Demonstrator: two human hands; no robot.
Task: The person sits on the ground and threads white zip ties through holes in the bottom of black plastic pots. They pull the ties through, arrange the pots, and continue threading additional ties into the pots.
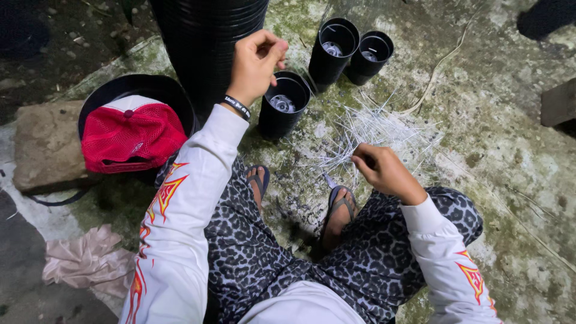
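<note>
Single view only, head-worn camera. Looks steeply down from above seated person's lap onto mossy concrete ground (492, 138). Close range: sleeves and patterned knees fill near edge, feet in sandals mid-frame. Left hand (255, 63) raised toward far side, right hand (384, 171) lower at right. Far edge cuts off black pot stack (204, 42). No second view, no shared overlap.

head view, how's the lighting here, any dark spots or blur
Head view: a harsh light from near the camera brightens the white sleeves and the pile of thin white strips; the corners fall off into dark, and the tall stack of black pots loses detail. The left hand and right hand look fairly sharp, with no obvious glare.
</note>
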